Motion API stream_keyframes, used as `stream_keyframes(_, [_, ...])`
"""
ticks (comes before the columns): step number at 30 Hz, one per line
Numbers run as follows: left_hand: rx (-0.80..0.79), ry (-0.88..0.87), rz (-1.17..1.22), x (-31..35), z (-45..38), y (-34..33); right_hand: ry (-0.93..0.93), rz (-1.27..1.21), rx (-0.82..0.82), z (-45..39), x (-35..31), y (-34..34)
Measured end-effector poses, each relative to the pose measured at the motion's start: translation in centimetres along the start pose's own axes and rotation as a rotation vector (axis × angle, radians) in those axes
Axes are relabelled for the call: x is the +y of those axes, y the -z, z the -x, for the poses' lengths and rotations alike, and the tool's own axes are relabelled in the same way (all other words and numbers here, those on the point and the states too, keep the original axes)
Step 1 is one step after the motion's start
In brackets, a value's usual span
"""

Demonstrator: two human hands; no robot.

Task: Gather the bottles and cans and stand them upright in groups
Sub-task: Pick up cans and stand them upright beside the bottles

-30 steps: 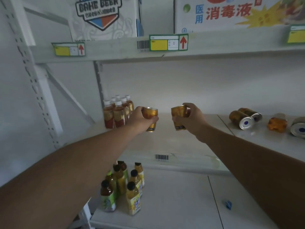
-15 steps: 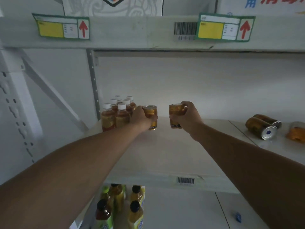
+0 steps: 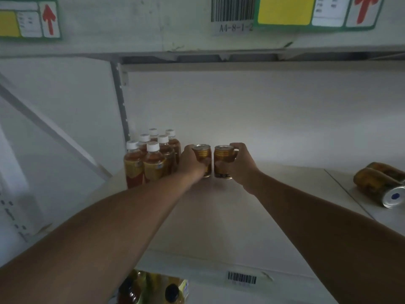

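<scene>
Head view: two upright gold metal cans at shelf centre, left hand and right hand each wrapped round one mid-body; white-capped amber bottles grouped at nine o'clock. Likely rigid, smooth, light.

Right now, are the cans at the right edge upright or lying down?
Lying down: the cans rest on their sides, one round end facing the camera.

Single head view; looks forward, slightly down along both arms into shelf bay; close range
</scene>
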State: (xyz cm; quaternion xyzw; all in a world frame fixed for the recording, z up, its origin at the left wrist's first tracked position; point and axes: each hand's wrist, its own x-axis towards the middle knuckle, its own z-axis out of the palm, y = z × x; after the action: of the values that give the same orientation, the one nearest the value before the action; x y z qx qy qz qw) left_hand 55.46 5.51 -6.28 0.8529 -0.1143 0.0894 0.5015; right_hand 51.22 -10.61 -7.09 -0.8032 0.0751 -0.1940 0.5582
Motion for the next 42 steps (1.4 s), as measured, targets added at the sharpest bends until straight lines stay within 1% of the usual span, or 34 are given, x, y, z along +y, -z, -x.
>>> stream_keyframes(4, [-0.014, -0.026, -0.034, -0.4, -0.5, 0.0, 0.023, -0.051, -0.040, -0.9, 1.0, -0.8])
stream_keyframes(10, [-0.033, -0.005, 0.012, -1.3, -1.1, 0.2, 0.051, -0.007, -0.060, -1.5, 2.1, -1.0])
stream_keyframes(15, [-0.044, -0.034, 0.018, -1.9, -1.6, -0.1, 0.047, 0.027, -0.065, -1.8, 1.9, -0.8])
stream_keyframes(21, [-0.084, -0.037, 0.006, -2.1, -1.8, -0.1, 0.049, 0.099, -0.068, -2.0, 2.1, -0.7])
stream_keyframes(25, [-0.104, 0.001, 0.022, -1.6, -1.4, 0.5, 0.053, 0.185, -0.089, -2.0, 1.9, 0.0])
stream_keyframes(27, [-0.108, -0.028, 0.013, -1.2, -1.0, 1.1, 0.072, 0.263, -0.090, -1.6, 1.4, 0.6])
stream_keyframes(29, [-0.111, -0.083, -0.054, -0.8, -0.5, 1.7, 0.109, 0.403, -0.093, -1.2, 0.9, 1.3])
stream_keyframes(31, [-0.123, -0.138, -0.186, -0.3, 0.3, 2.4, 0.127, 0.533, -0.106, -0.4, 0.3, 2.1])
stream_keyframes(35, [-0.153, -0.221, -0.403, 0.9, 1.9, 3.3, 0.120, 0.712, -0.143, 1.8, -1.4, 3.7])
stream_keyframes(39, [-0.168, -0.305, -0.541, 1.8, 3.7, 3.8, 0.124, 0.801, -0.128, 4.1, -2.7, 5.1])
stream_keyframes(42, [-0.094, -0.304, -0.568, 2.5, 6.0, 4.5, 0.138, 0.820, -0.137, 5.8, -3.0, 6.5])
